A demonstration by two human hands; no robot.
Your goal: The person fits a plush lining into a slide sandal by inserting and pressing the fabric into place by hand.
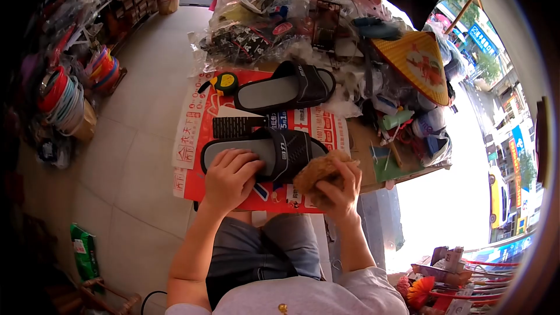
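A black slide slipper (290,150) with a grey footbed lies on the near side of the red printed sheet. My left hand (232,176) grips its heel end, fingers curled over the footbed. In my right hand (343,189) is a brown fuzzy cloth (316,176), bunched up and pressed against the slipper's toe end. The matching slipper (271,92) lies farther back, toe also to the right. A dark rectangular piece with a grid pattern (238,127) sits between the two slippers.
A yellow and black tape measure (226,83) lies at the sheet's back left. Plastic-wrapped goods (256,23) are heaped behind. A yellow conical hat (417,64) and loose tools (394,154) are at the right. Stacked basins (61,96) stand on the left.
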